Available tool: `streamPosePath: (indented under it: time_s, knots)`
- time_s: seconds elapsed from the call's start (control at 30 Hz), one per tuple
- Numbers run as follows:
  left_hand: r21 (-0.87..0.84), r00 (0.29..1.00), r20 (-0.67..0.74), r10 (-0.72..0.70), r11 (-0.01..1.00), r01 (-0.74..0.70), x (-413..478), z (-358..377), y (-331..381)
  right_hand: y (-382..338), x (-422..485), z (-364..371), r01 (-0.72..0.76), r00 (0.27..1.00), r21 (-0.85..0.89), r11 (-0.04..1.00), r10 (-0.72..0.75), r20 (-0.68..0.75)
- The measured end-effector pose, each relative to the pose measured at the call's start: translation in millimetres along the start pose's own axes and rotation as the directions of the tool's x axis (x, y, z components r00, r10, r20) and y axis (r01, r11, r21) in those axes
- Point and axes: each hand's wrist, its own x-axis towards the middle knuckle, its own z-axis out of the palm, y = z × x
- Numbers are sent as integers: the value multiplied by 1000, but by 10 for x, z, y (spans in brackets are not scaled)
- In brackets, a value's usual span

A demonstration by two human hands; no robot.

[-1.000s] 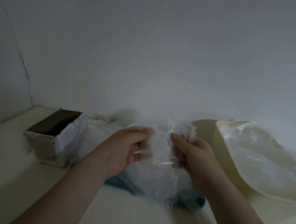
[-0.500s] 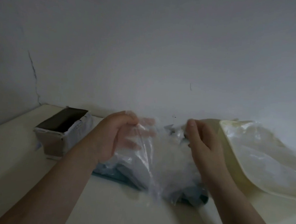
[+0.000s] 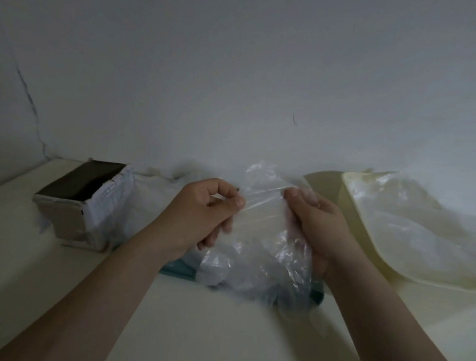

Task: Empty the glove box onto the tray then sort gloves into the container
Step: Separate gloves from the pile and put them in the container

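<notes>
A thin clear plastic glove [image 3: 263, 210] is stretched between my hands above the table. My left hand [image 3: 203, 214] pinches its left edge between thumb and fingers. My right hand [image 3: 318, 222] grips its right side, fingers curled into the film. Below them a heap of clear gloves [image 3: 253, 268] covers a teal tray [image 3: 179, 270], of which only the front rim shows. The open glove box [image 3: 88, 203] stands at the left, dark inside. A cream container [image 3: 368, 234] at the right holds clear gloves [image 3: 425, 227].
The pale table [image 3: 215, 331] runs to a white wall [image 3: 238, 81] close behind everything. More clear film lies between the box and the tray. The room is dim.
My hands have drawn the glove taut between them and lifted it a little. The view has shifted slightly, so the box sits further right in the frame.
</notes>
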Motion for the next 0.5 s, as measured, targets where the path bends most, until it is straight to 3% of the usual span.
streamPosePath:
  time_s: [0.1, 0.23, 0.3, 0.37, 0.43, 0.5]
  knots:
    - [68, 1000, -30, -5, 998, 7, 48, -184, -57, -47, 29, -24, 80, 991, -102, 992, -90, -99]
    - [287, 970, -241, 22, 957, 49, 141, -522, -155, -153, 15, -67, 204, 959, -304, 931, -252, -128]
    - [355, 940, -316, 133, 935, -13, 162, -555, -175, -244, -55, -75, 234, 968, -370, 899, -252, 1]
    - [405, 927, -276, 253, 906, -127, 160, -426, -177, -354, -155, -99, 244, 957, -456, 856, -136, 257]
    - [523, 960, -76, 269, 831, -191, 204, -174, -271, -433, -218, -154, 273, 858, -529, 804, 46, 512]
    - [536, 988, 129, 82, 833, -139, 217, 59, -387, -462, -248, -201, 299, 721, -574, 762, 213, 659]
